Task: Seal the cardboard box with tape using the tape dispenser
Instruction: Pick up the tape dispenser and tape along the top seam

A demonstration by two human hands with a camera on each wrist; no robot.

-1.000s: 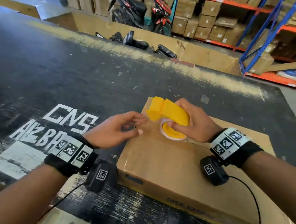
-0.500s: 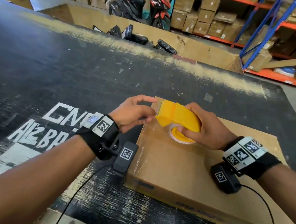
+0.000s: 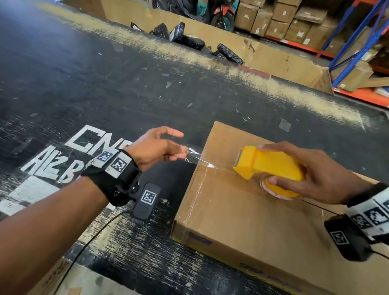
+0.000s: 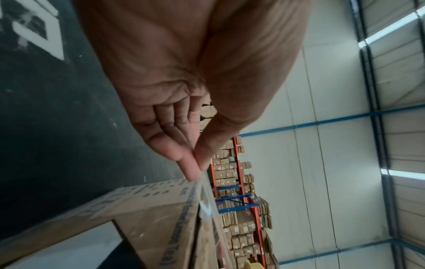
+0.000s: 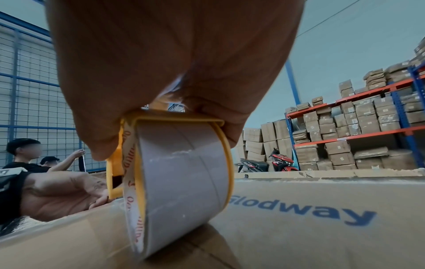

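A flat brown cardboard box [image 3: 241, 219] lies on the dark table at the right. My right hand [image 3: 311, 176] grips the yellow tape dispenser [image 3: 270, 166], which rests on the box top near its left end; the roll of clear tape [image 5: 179, 182] touches the box [image 5: 322, 227]. My left hand [image 3: 156, 149] is off the box's left edge and pinches the free end of the clear tape [image 3: 194, 155] between thumb and fingers [image 4: 190, 163]. The strip of tape [image 4: 207, 205] stretches from that pinch to the box edge [image 4: 161, 227].
The black worn table [image 3: 101, 83] with white painted letters spreads left and behind. Beyond its far edge are cardboard walls, black wrapped parcels [image 3: 189, 40], parked motorbikes [image 3: 219, 8] and blue-orange racks of cartons [image 3: 368, 44]. Two persons [image 5: 27, 156] are at the far left.
My left hand moved left, off the box, drawing a length of tape out. The right hand with the dispenser shifted a little right along the box top.
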